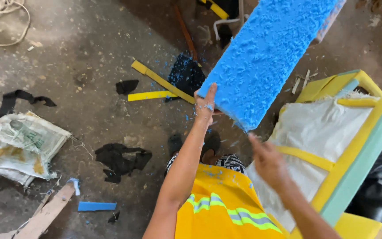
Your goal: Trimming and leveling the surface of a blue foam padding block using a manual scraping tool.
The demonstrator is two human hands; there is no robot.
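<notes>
- The left hand (205, 106) grips the lower corner of the blue foam slab (268, 53), held up over the floor (89, 53).
- The right hand (268, 161) hovers spread, just below the slab, apart from it.
- Held only by its corner, the slab could sag, tear or slip onto the littered floor.

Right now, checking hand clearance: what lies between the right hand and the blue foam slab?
Nothing: head view shows a bare gap between right hand and rough blue foam slab.

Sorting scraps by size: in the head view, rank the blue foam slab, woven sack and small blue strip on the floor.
1. blue foam slab, though nearer the camera
2. woven sack
3. small blue strip
</notes>
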